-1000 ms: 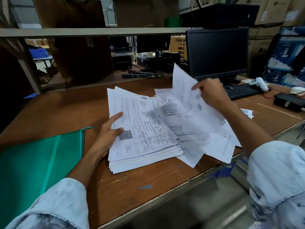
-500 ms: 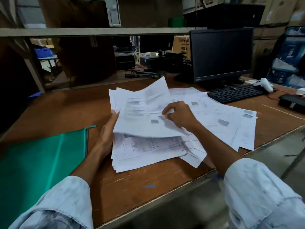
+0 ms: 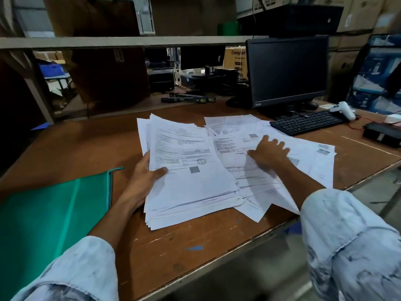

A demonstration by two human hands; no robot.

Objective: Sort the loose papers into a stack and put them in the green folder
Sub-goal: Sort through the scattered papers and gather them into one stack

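Note:
A thick stack of printed white papers [image 3: 191, 181] lies on the brown table [image 3: 76, 148]. My left hand [image 3: 144, 181] grips the stack's left edge, thumb on top and fingers underneath. To its right, several loose papers [image 3: 312, 157] lie spread and overlapping. My right hand [image 3: 268, 152] rests flat on these loose sheets with its fingers spread. The green folder [image 3: 50, 220] lies shut on the table at the far left, apart from the stack.
A black monitor [image 3: 287, 70] and keyboard [image 3: 306, 122] stand behind the loose papers. A white handheld scanner [image 3: 344, 109] and a black box [image 3: 383, 134] sit at the right. A shelf [image 3: 121, 41] runs overhead. The table's front edge cuts diagonally below my arms.
My right hand laid the lifted sheet on top of the stack, let it go, and moved right onto the loose papers. My left hand now clasps the stack's edge.

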